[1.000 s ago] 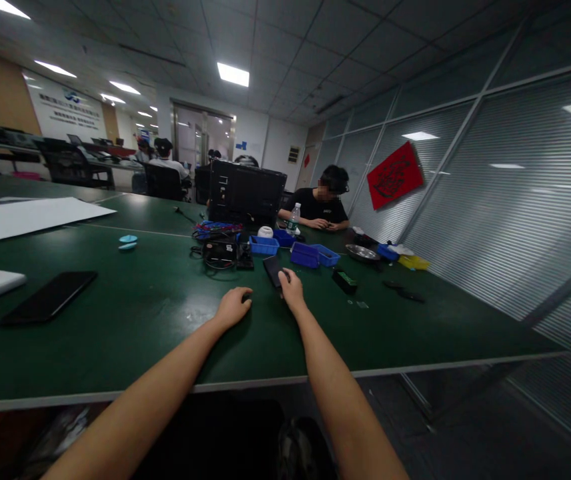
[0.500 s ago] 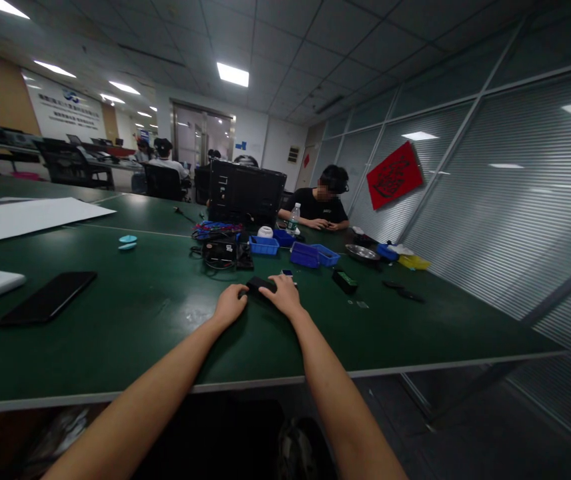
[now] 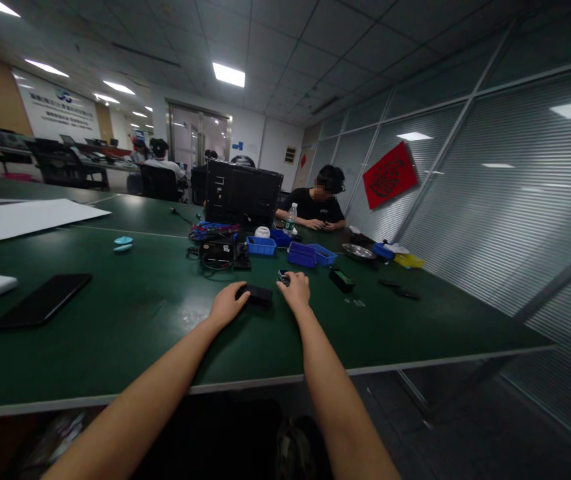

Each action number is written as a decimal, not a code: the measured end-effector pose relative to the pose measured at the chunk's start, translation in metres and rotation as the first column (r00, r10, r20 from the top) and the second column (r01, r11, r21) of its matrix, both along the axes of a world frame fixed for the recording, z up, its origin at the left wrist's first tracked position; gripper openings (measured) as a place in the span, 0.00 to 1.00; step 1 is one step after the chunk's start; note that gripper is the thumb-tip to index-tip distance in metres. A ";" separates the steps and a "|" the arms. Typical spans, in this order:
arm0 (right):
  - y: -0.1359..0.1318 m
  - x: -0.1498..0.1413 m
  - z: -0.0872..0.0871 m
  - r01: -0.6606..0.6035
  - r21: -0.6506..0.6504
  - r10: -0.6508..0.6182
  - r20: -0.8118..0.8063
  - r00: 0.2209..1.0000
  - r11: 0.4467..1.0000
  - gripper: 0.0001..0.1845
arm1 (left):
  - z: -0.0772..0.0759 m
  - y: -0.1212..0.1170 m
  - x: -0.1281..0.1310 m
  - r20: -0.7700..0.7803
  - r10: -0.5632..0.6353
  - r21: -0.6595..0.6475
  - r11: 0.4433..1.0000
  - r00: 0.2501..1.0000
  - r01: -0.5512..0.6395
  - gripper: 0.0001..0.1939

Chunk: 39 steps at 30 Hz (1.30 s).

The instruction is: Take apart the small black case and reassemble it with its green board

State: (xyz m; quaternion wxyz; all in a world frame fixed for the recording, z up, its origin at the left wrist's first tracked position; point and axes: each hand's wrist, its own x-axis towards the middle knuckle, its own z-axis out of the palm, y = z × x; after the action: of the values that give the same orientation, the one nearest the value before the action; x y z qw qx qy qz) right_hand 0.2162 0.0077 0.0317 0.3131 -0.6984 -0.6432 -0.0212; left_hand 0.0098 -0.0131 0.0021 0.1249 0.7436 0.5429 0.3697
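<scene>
My left hand (image 3: pixel 228 307) is closed on the left end of a small black box (image 3: pixel 259 297), which rests on the green table (image 3: pixel 165 347). To the right of the box, my right hand (image 3: pixel 297 292) curls its fingers round a small silver-edged device (image 3: pixel 282 276) with a dark face. Most of that device is hidden under the fingers. A gap of bare tabletop separates the right hand from the black box. Beyond the right hand, a black box with a green top (image 3: pixel 341 280) lies apart from both hands.
Blue trays (image 3: pixel 261 246), a black power adapter (image 3: pixel 217 251) with cables and a monitor (image 3: pixel 243 193) stand ahead. A black phone-like slab (image 3: pixel 43 301) lies left. A metal dish (image 3: pixel 359 251) is at right. A person (image 3: pixel 313 203) sits across the table.
My right hand has left the black box and moved right, onto the small silver-edged device. My left hand stays on the box, which now shows more of its top.
</scene>
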 end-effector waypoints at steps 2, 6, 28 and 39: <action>0.004 0.007 -0.006 0.081 -0.088 -0.076 0.062 0.995 0.993 0.25 | -0.001 0.000 0.000 0.002 0.002 -0.022 1.000 1.000 -0.002 0.22; 0.013 0.013 -0.012 0.106 -0.135 -0.104 0.025 0.994 0.985 0.18 | -0.001 0.001 0.000 0.015 0.000 -0.024 1.000 1.000 0.000 0.23; 0.021 0.028 -0.012 0.186 -0.200 -0.214 -0.129 0.968 0.962 0.20 | -0.002 0.002 -0.001 0.054 -0.005 -0.047 0.999 0.999 0.007 0.22; 0.013 0.027 -0.006 0.183 -0.183 -0.200 -0.079 0.977 0.966 0.25 | 0.000 0.001 0.000 0.072 0.007 -0.063 0.998 0.997 -0.002 0.21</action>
State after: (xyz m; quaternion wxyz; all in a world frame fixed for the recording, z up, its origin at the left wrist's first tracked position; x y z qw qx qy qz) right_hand 0.2430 0.0209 0.0259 0.2781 -0.7822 -0.5562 0.0388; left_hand 0.0100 -0.0117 0.0025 0.1668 0.7243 0.5509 0.3796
